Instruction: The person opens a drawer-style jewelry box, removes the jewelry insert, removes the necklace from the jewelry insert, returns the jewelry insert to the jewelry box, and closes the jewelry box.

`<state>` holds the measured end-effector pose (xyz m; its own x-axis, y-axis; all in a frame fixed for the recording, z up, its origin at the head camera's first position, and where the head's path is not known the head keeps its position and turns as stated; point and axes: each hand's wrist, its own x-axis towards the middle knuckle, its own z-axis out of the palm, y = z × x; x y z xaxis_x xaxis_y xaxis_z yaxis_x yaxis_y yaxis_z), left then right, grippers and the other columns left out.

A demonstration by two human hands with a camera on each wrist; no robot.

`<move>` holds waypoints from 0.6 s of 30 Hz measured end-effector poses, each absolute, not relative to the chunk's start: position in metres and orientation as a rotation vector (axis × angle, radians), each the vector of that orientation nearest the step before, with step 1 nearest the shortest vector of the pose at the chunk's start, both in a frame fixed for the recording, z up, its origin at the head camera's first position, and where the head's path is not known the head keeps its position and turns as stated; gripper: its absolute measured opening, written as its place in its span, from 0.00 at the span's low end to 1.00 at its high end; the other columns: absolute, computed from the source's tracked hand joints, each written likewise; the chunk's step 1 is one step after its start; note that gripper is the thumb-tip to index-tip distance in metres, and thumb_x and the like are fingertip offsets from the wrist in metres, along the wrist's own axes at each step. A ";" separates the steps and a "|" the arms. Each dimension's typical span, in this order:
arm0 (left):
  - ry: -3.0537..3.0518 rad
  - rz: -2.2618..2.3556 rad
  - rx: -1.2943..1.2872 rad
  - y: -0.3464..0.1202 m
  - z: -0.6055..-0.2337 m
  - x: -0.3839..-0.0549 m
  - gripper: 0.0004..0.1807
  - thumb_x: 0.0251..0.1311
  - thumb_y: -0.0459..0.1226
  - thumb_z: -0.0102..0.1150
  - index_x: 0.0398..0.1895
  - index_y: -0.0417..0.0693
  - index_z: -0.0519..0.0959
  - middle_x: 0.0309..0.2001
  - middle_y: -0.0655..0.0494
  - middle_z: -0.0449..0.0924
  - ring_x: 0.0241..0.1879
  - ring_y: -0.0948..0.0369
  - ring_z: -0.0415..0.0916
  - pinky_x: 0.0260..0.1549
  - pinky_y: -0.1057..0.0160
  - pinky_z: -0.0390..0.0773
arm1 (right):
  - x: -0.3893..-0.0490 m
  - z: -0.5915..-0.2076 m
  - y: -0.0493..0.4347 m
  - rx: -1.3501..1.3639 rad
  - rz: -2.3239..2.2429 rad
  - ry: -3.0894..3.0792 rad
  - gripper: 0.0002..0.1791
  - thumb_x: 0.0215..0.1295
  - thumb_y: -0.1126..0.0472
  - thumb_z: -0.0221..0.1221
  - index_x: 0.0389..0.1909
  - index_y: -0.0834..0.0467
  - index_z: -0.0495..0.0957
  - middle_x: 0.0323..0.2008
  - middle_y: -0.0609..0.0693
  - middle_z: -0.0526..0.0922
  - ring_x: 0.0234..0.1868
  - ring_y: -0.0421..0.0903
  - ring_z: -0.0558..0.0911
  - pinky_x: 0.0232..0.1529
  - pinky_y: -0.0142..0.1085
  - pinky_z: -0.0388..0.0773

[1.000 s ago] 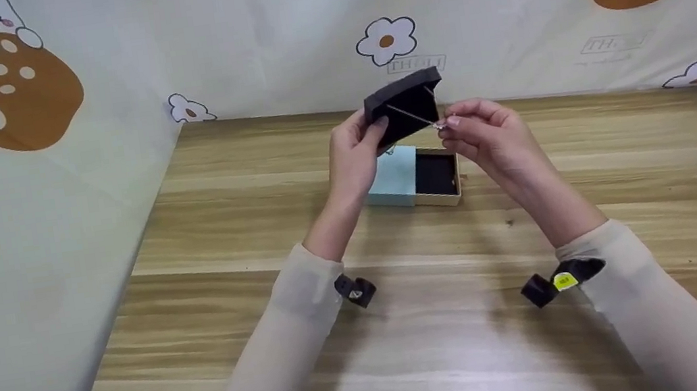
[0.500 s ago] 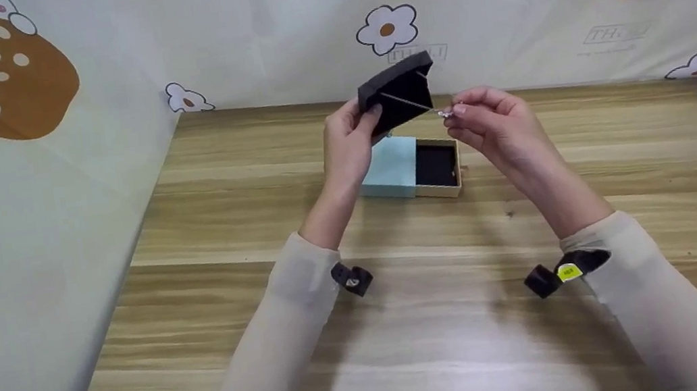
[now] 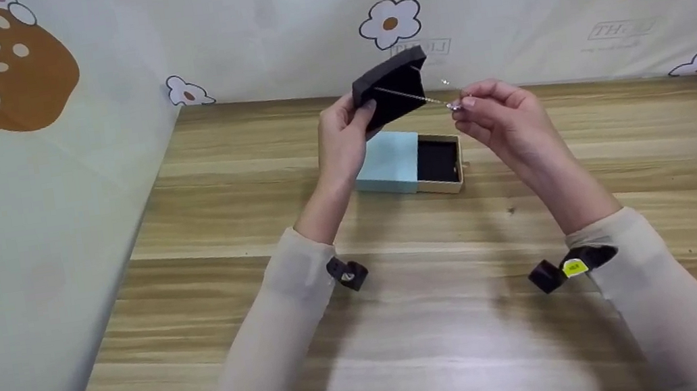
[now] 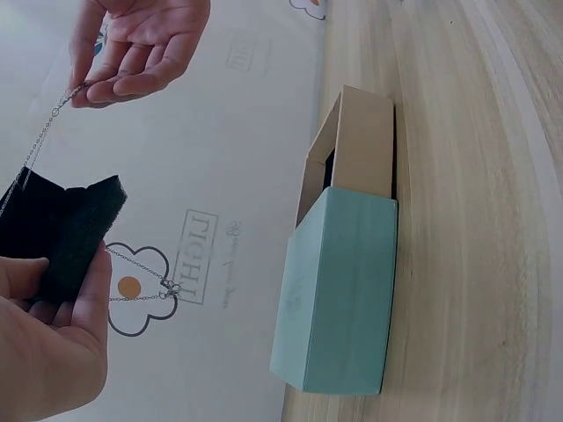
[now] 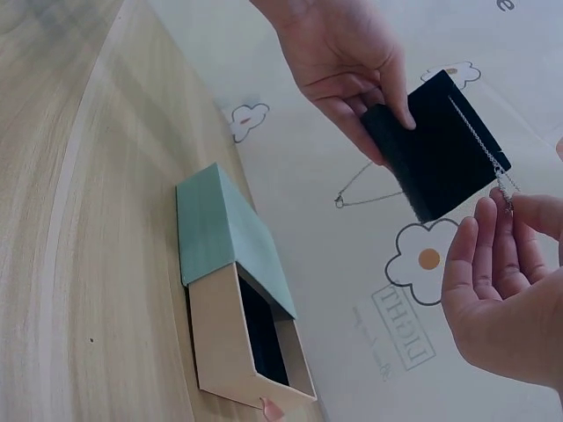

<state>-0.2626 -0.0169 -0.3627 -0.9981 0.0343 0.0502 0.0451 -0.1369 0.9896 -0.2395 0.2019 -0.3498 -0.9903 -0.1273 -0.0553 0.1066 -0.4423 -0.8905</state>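
Pinching a silver necklace (image 5: 476,133) between thumb and fingertips, the right hand (image 3: 506,115) has a small sparkling bit of it showing at the tips in the head view. The left hand (image 3: 343,140) grips a black pad (image 3: 401,91) by its near side, thumb on the face and fingers behind. The pad is held tilted in the air, well above the table. The chain runs across its face and past its edge to the right hand, drawn out straight. On the other side of the pad, a second loop hangs free, with a small clasp or ring (image 4: 169,288) at its end; which of the two I cannot tell.

Below the hands, a box sits on the table (image 3: 401,324). Its pale blue cover (image 3: 387,161) is pulled partly off a tan drawer (image 3: 440,187), whose open part shows a black lining (image 3: 438,161). A ribbon tab (image 5: 272,409) sticks out from the drawer's end. Behind the table hangs a pale sheet (image 3: 271,36) printed with flowers and orange fruit.
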 end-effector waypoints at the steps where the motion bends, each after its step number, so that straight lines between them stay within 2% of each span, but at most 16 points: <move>1: -2.060 -2.357 -0.095 -0.017 -0.363 -0.263 0.14 0.73 0.29 0.48 0.55 0.33 0.79 0.53 0.37 0.82 0.55 0.51 0.82 0.53 0.63 0.82 | -0.240 -0.350 0.202 -0.029 -2.558 1.577 0.11 0.69 0.73 0.55 0.32 0.58 0.82 0.29 0.49 0.86 0.33 0.41 0.87 0.42 0.32 0.85; 18: -2.063 -2.346 -0.051 -0.020 -0.365 -0.264 0.14 0.73 0.29 0.47 0.54 0.32 0.78 0.54 0.37 0.82 0.55 0.51 0.82 0.55 0.61 0.82 | -0.240 -0.349 0.207 -0.026 -2.584 1.559 0.10 0.68 0.73 0.56 0.31 0.59 0.82 0.29 0.49 0.87 0.32 0.41 0.87 0.41 0.32 0.85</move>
<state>-0.2645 -0.0202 -0.3647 -0.9993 0.0089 0.0360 0.0346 -0.1279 0.9912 -0.2399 0.2068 -0.3493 -0.9922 -0.1149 -0.0489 0.0968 -0.4608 -0.8822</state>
